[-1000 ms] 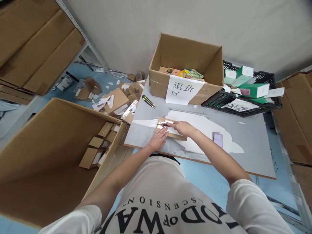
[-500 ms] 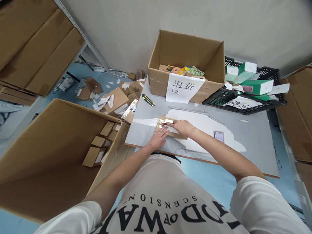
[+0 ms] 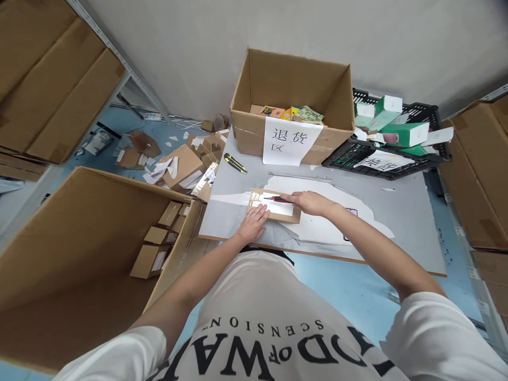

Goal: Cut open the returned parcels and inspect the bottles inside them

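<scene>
A small flat cardboard box point(image 3: 292, 217) with a white label and clear tape lies near the front of the grey table point(image 3: 400, 206). My left hand point(image 3: 253, 224) rests with fingers stretched on the box's near left part. Gripped in my right hand point(image 3: 310, 202) is a red and black utility knife point(image 3: 280, 199), pointing left over the label. Whether its tip touches the box I cannot tell. Under the box's right part spreads a torn white sheet point(image 3: 317, 230). A second cutter, yellow and black point(image 3: 235, 164), lies beyond the box to the left.
A large open carton point(image 3: 333, 138) with a paper sign holds colourful packs at the back. Beside it a black crate point(image 3: 343, 157) contains green and white boxes. At left stands a big open carton point(image 3: 59, 222) with several small boxes point(image 3: 148, 260). Cardboard scraps point(image 3: 184, 164) litter the floor behind.
My right hand has moved the knife right, from the taped left end of the box to above the label. My left hand stays on the box. The view has shifted slightly.
</scene>
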### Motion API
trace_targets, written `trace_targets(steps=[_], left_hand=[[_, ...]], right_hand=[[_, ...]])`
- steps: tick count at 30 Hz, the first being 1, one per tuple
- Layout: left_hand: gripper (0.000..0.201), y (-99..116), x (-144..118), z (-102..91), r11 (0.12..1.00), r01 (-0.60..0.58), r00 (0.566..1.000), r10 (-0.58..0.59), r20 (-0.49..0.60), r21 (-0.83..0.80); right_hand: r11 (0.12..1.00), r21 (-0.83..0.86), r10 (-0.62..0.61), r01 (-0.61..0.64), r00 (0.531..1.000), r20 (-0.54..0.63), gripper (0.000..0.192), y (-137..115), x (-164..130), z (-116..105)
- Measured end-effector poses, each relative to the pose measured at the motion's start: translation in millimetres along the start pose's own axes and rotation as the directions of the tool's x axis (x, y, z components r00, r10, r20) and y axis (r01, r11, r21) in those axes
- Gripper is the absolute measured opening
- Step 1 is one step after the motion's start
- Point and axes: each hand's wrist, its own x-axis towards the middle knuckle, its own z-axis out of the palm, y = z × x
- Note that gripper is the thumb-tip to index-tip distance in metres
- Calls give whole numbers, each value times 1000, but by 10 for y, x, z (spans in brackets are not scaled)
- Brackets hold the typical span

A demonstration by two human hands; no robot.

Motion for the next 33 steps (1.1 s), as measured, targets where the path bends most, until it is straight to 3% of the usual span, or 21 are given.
trace_targets(steps=[5, 10, 23, 33], left_hand=[[66, -1, -10, 25, 999, -4, 1000, 3, 6, 34], [68, -1, -14, 44, 999, 3, 1000, -3, 2, 46], [66, 6, -17, -6, 998, -4, 1000, 3, 20, 60], [64, -19, -15, 9, 998, -6, 1000, 5, 14, 65]], right_hand=[[999, -4, -35, 35, 999, 29, 65, -128, 272, 51], [999, -32, -35, 37, 998, 56, 65, -98, 461, 189], [986, -169, 27, -1, 988, 154, 68, -200, 471, 13], [966, -252, 98, -54, 981, 166, 59, -193, 224, -52]])
